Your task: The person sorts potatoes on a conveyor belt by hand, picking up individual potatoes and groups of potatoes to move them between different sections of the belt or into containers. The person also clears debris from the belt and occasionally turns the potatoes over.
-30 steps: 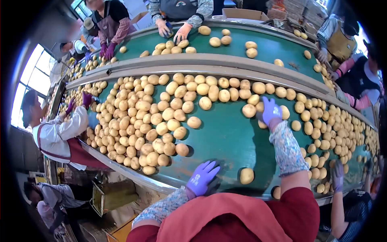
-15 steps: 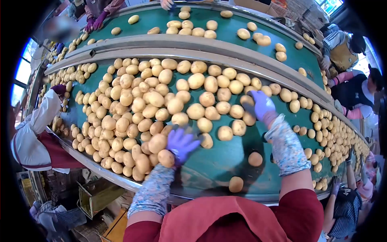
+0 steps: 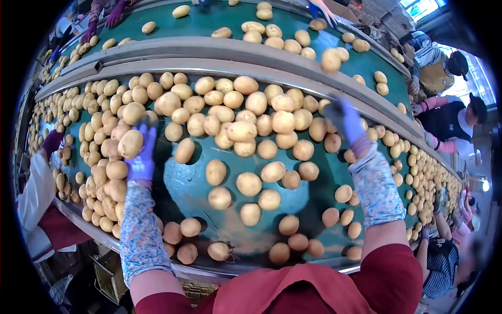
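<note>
Many pale yellow potatoes [image 3: 248,184] lie on a green conveyor belt [image 3: 183,180] in front of me. My left hand [image 3: 141,154], in a purple glove, is at the right edge of a dense heap of potatoes [image 3: 107,183]; its fingers are partly hidden behind a potato [image 3: 130,144] against them. My right hand [image 3: 345,121], gloved and blurred by motion, is near the belt's far rail, beside potatoes at its left. Whether it holds one cannot be made out.
A metal divider [image 3: 209,49] separates the near belt from a far belt [image 3: 162,29] with more potatoes. A co-worker's sleeve [image 3: 39,178] reaches in at the left. Co-workers [image 3: 449,115] stand at the right; another person's hand [image 3: 322,11] is over the far belt.
My left hand has moved left and away from me, and the heap beside it lies further left. My right hand has shifted slightly up. Potatoes are now spread across the middle and near edge.
</note>
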A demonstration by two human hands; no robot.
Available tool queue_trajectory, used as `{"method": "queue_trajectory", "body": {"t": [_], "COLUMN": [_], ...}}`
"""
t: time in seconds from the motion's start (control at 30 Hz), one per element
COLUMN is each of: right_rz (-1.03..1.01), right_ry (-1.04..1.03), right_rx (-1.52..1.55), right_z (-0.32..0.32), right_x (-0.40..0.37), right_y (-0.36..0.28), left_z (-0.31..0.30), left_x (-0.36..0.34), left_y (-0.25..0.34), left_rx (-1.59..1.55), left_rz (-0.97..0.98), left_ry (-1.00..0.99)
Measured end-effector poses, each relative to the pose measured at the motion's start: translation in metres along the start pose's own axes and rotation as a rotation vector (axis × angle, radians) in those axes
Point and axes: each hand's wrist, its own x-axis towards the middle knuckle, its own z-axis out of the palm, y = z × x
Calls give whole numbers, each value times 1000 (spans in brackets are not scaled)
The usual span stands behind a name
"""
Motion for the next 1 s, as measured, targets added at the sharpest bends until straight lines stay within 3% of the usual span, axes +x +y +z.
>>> {"method": "queue_trajectory", "body": {"t": [0.03, 0.07, 0.1, 0.2, 0.23, 0.27, 0.3, 0.37, 0.4, 0.5, 0.57, 0.63, 0.67, 0.7, 0.73, 0.77, 0.83, 0.97, 1.0], "right_rz": [-217, -463, -460, -370, -423, -478, -485, -451, -469, -474, -118, -191, -186, -267, -436, -603, -994, -624, -336], "right_ry": [-53, 20, 79, 41, 59, 85, 79, 31, 78, 314, 354, 412, 365, 275, 285, 294, 482, 875, 666], "right_rx": [-560, -1108, -1153, -900, -835, -774, -716, -598, -585, -479, -200, -67, -157, -215, -471, -721, -931, -536, -610], "right_z": [23, 46, 59, 68, 74, 80, 85, 100, 106, 113, 101, 87, 91, 96, 99, 99, 77, 65, 67], "right_x": [1, 1, 2, 7, 7, -4, -20, -68, -90, -115, -106, -86, -90, -97, -97, -85, -20, 58, 58], "right_y": [8, 15, 10, 14, 30, 36, 43, 21, 20, 31, 34, 61, 38, 2, -22, -38, -52, -97, -95], "left_z": [-15, -29, -34, -20, -20, -36, -40, -65, -76, -111, -130, -141, -148, -156, -166, -164, -156, -156, -148], "left_x": [18, 34, 42, 35, 28, 21, 20, 14, 6, -33, -69, -107, -115, -123, -130, -131, -133, -128, -138], "left_y": [-14, -28, -38, -68, -69, -57, -49, -22, -7, 49, 80, 99, 102, 106, 104, 102, 91, 61, 50], "left_rx": [18, 36, 56, -189, -251, -52, -181, -307, -399, -687, -856, -904, -830, -757, -822, -806, -759, -656, -614], "left_rz": [-56, -109, -158, -316, -392, -259, -313, -225, -199, -11, 219, 489, 568, 644, 513, 497, 473, 354, 342], "left_ry": [57, 110, 160, 110, 61, 119, 145, 339, 336, 104, -177, -441, -402, -357, -501, -474, -422, -383, -379]}}
